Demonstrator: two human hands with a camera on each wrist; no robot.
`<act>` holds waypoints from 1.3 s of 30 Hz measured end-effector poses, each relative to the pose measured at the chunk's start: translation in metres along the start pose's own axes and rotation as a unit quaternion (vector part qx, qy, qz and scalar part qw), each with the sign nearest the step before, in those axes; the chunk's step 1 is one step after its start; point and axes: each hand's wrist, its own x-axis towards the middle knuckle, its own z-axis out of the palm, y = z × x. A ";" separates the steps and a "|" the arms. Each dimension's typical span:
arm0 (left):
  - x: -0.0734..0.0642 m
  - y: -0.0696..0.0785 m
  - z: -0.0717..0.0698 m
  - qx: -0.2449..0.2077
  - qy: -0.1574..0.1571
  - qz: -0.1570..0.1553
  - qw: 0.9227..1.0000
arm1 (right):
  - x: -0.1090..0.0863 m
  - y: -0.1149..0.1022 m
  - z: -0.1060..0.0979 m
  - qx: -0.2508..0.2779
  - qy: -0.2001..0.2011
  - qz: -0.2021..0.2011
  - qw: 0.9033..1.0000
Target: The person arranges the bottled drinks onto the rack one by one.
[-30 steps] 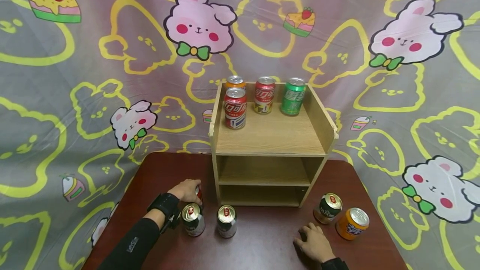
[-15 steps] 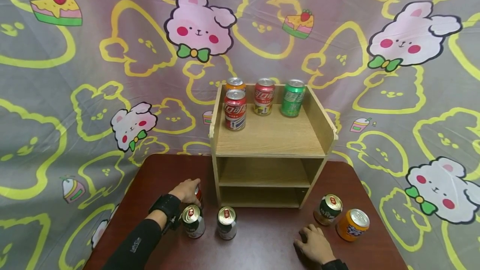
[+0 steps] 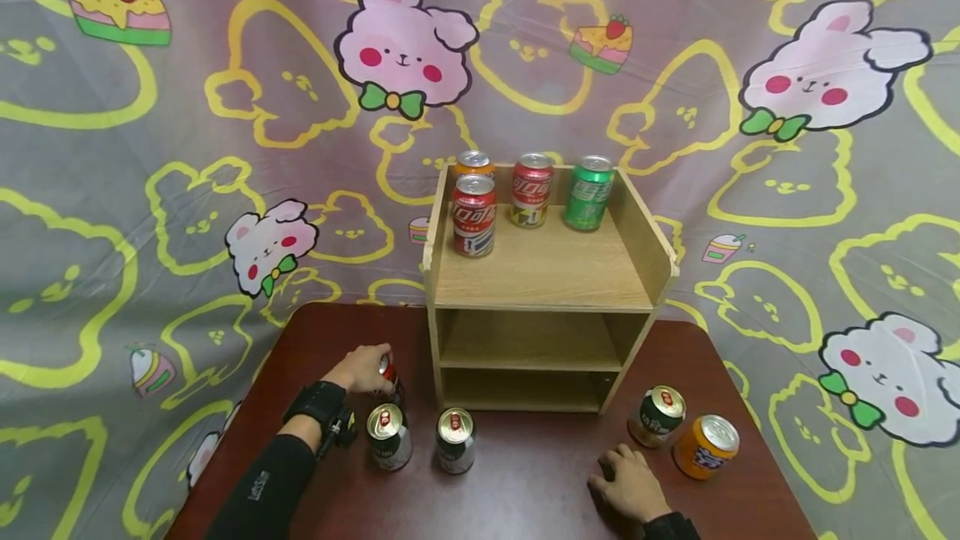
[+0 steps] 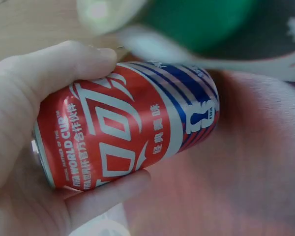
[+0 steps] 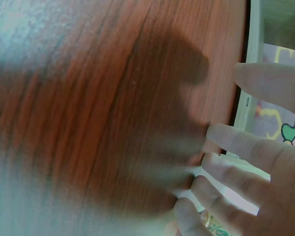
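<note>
Soda can (image 3: 389,377) in a person's left hand (image 3: 363,370), left of a wooden shelf (image 3: 543,273).
Thumb and fingers curl round its red side, beyond two dark cans (image 3: 389,442) on the brown table (image 3: 525,486); whether its base touches the tabletop cannot be told. The right hand (image 3: 630,486), fingers apart and slightly bent, holds nothing and lies near another dark can (image 3: 657,419) and an orange can (image 3: 702,451). Four more cans (image 3: 474,222) stand on top of the shelf.
</note>
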 end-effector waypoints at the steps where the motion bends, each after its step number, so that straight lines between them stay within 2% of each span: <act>1: 0.000 0.001 -0.006 -0.006 0.001 0.000 1.000 | 0.000 0.001 0.000 -0.001 0.004 -0.002 1.000; 5: 0.003 0.011 -0.026 -0.017 -0.003 0.028 0.999 | 0.002 0.003 -0.003 -0.005 0.007 0.003 1.000; 12: 0.000 0.038 -0.054 -0.005 -0.037 0.077 0.996 | 0.003 0.002 -0.008 -0.003 0.007 0.009 1.000; 17: -0.006 0.053 -0.066 0.011 -0.039 0.100 0.994 | 0.004 0.001 -0.010 -0.003 0.013 0.003 1.000; 24: -0.018 0.071 -0.081 0.035 -0.048 0.109 0.992 | 0.008 -0.001 -0.009 -0.003 0.013 0.001 1.000; 30: -0.036 0.083 -0.086 0.059 -0.053 0.116 0.990 | 0.006 0.000 -0.004 -0.004 -0.003 0.005 1.000; 34: -0.047 0.085 -0.081 0.060 -0.060 0.114 0.990 | 0.002 0.000 -0.001 -0.002 -0.016 0.012 1.000; 39: -0.058 0.088 -0.076 0.068 -0.063 0.120 0.988 | 0.000 -0.001 0.000 0.001 -0.013 0.011 1.000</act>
